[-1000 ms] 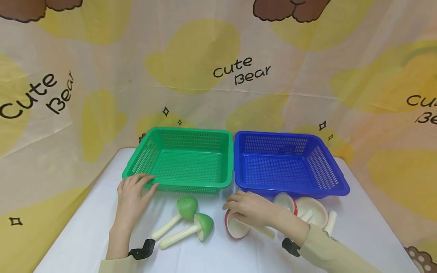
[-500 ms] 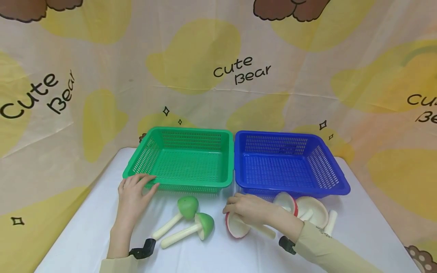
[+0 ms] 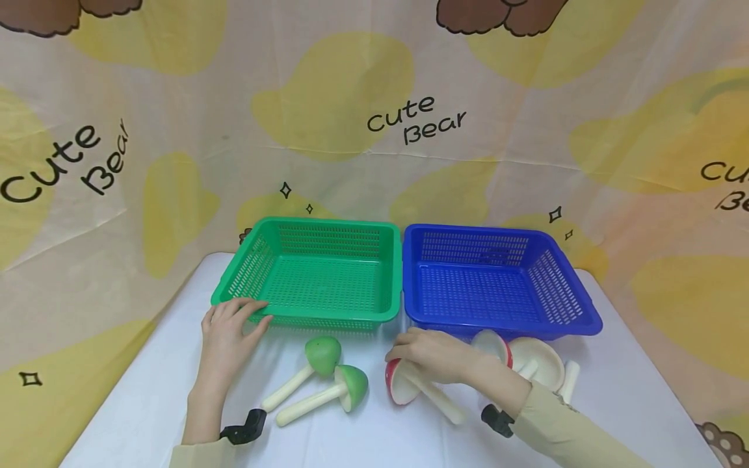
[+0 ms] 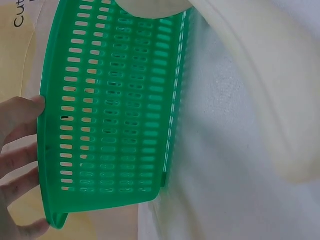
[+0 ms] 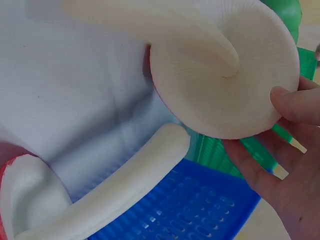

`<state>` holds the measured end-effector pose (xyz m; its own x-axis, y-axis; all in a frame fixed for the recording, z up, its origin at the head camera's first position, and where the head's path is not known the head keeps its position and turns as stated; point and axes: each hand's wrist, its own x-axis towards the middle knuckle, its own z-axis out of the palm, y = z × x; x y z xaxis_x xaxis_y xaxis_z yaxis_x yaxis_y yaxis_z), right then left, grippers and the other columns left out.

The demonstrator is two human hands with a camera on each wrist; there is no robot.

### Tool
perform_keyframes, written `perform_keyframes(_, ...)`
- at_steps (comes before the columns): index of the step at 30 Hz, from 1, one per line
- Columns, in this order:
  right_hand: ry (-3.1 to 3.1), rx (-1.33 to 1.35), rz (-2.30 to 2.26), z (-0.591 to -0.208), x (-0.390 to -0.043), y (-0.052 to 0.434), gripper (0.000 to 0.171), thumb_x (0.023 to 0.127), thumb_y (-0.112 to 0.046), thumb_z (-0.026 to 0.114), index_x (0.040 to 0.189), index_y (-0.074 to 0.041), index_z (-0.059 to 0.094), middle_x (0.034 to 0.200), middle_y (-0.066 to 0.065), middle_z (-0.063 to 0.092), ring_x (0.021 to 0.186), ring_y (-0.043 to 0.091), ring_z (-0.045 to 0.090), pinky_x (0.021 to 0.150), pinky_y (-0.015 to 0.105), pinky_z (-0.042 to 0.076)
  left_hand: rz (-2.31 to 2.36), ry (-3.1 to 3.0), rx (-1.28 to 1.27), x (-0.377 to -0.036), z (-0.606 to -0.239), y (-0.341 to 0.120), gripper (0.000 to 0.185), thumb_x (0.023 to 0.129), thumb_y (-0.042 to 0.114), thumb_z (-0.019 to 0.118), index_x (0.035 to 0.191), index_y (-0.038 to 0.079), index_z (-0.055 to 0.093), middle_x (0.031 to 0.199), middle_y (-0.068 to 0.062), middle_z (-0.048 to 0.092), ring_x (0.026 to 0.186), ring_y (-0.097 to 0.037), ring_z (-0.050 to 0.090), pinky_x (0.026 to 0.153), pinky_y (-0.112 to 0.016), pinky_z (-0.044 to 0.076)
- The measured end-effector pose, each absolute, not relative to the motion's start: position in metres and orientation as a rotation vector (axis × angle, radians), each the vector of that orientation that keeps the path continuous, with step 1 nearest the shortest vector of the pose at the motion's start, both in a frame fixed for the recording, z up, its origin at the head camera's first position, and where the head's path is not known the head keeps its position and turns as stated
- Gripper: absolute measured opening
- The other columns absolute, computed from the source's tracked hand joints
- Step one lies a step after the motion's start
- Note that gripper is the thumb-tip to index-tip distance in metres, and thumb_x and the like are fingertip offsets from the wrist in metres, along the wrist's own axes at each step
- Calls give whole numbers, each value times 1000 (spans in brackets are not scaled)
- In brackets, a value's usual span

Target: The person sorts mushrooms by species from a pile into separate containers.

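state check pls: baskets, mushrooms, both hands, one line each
Green basket: empty, upright.
Blue basket: empty, upright.
Green mushrooms: two, lying on the table.
Red mushroom: gripped by its cap, tilted.
Other red mushrooms: on the table.
Left hand: touching green basket's rim.
Right hand: gripping red mushroom.

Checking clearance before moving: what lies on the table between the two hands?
In the head view, two green-capped toy mushrooms with cream stems lie side by side on the white tablecloth, between the left hand and right hand.
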<state>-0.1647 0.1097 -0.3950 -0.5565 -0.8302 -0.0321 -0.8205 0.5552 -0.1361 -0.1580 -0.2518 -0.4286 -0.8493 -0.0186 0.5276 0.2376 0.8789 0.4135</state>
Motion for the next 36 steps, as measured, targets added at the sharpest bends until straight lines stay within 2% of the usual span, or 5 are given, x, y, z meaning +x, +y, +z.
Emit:
perform_keyframes(14,2750,-1469,-292,-378,-163,116,29,88,-8,66,116,-18,68,108,-3,66,102,14,62,86,25,55,-633,-2504,-139,-160,-429,-251,25,82,18,75,106,10,70,110,-15,65,109,-37,50,104,-65,24)
perform_keyframes(21,2770,-1446,-332,-366,-164,117,29,89,-10,65,117,-19,68,104,-6,65,96,10,59,83,23,55,-643,-2511,-133,-160,-429,-251,24,82,17,74,105,10,71,110,-16,64,110,-37,50,104,-65,24)
perform_keyframes(30,2785,-1394,-374,-344,-165,120,29,90,-14,64,118,-21,67,105,-6,65,96,10,58,83,26,55,-639,-2504,-137,-161,-430,-251,24,82,17,75,105,10,71,110,-15,65,110,-37,51,104,-66,24)
perform_keyframes(36,2813,-1405,-392,-327,-168,120,28,90,-14,63,116,-22,68,96,-9,61,89,7,54,76,22,52,-627,-2496,-136,-161,-430,-251,24,82,17,75,104,10,71,109,-15,65,109,-38,51,104,-66,24)
